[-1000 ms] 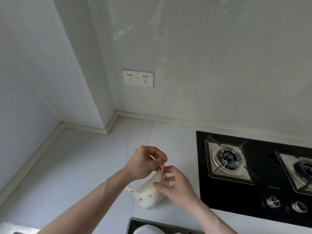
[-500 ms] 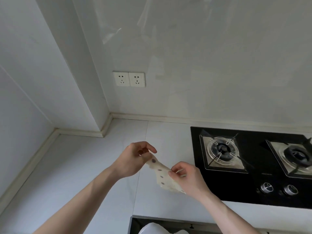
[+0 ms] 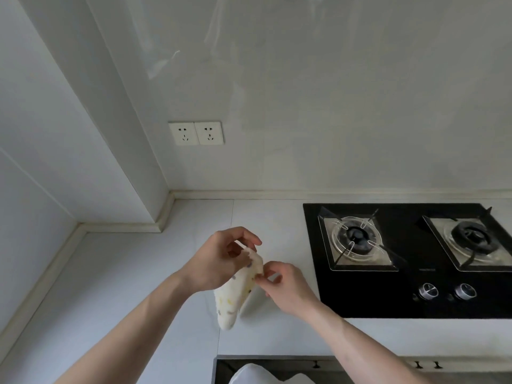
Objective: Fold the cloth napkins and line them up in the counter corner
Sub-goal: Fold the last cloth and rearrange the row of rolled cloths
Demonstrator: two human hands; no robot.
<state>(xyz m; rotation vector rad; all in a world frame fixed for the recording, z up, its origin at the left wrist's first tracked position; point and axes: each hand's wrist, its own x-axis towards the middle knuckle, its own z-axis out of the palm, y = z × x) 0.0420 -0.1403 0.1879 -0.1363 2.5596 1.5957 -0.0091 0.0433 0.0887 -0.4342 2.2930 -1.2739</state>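
Observation:
A small cream cloth napkin (image 3: pixel 233 297) with yellow and grey spots hangs in the air above the white counter (image 3: pixel 116 278). My left hand (image 3: pixel 221 259) pinches its top corner. My right hand (image 3: pixel 285 284) pinches the napkin's right edge just below that. The cloth droops down to a rounded tip between my forearms. The counter corner (image 3: pixel 83 228) lies to the far left, with nothing on it.
A black two-burner gas hob (image 3: pixel 410 259) fills the counter's right side, close to my right hand. A double wall socket (image 3: pixel 196 133) sits above the counter. A wall column juts out at the back left. Below the counter edge, a dark drawer (image 3: pixel 221 370) holds something white.
The napkin was stretched out between my hands half a second ago; now my hands have come closer together and the cloth hangs down in a long drooping shape.

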